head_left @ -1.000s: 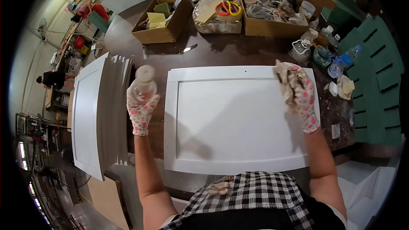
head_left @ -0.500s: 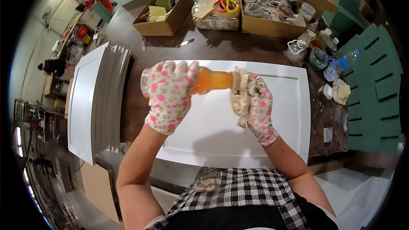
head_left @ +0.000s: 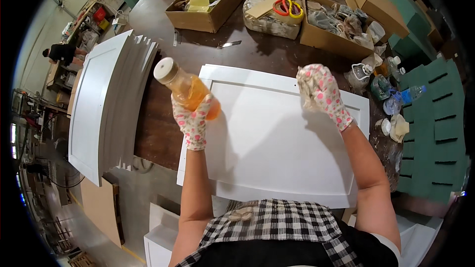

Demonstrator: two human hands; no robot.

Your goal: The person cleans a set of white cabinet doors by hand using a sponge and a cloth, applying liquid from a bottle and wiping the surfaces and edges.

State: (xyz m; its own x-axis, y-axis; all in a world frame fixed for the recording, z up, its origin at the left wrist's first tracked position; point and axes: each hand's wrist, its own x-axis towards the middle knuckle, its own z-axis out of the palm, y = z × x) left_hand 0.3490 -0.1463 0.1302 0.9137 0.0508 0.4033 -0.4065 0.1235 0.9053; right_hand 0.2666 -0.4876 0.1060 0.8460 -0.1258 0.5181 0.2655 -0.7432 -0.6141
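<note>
A white cabinet door panel (head_left: pixel 269 143) lies flat on the dark worktable in front of me. My left hand (head_left: pixel 193 118), in a flowered glove, grips a clear bottle of orange liquid with a white cap (head_left: pixel 184 88), tilted up and to the left over the panel's left edge. My right hand (head_left: pixel 321 93), also gloved, clutches a crumpled pale rag (head_left: pixel 306 85) above the panel's far right part.
A stack of white door panels (head_left: pixel 106 113) sits at my left. Cardboard boxes (head_left: pixel 205 10) with sponges, scissors and rags line the table's far side. Bottles and cloths (head_left: pixel 391 99) crowd the right edge beside green foam pieces (head_left: pixel 435 128). Another person (head_left: pixel 62 53) works far left.
Half a second ago both hands met at the bottle over the panel. Now they have parted: the left hand carries the bottle to the left, the right hand moves right with the rag.
</note>
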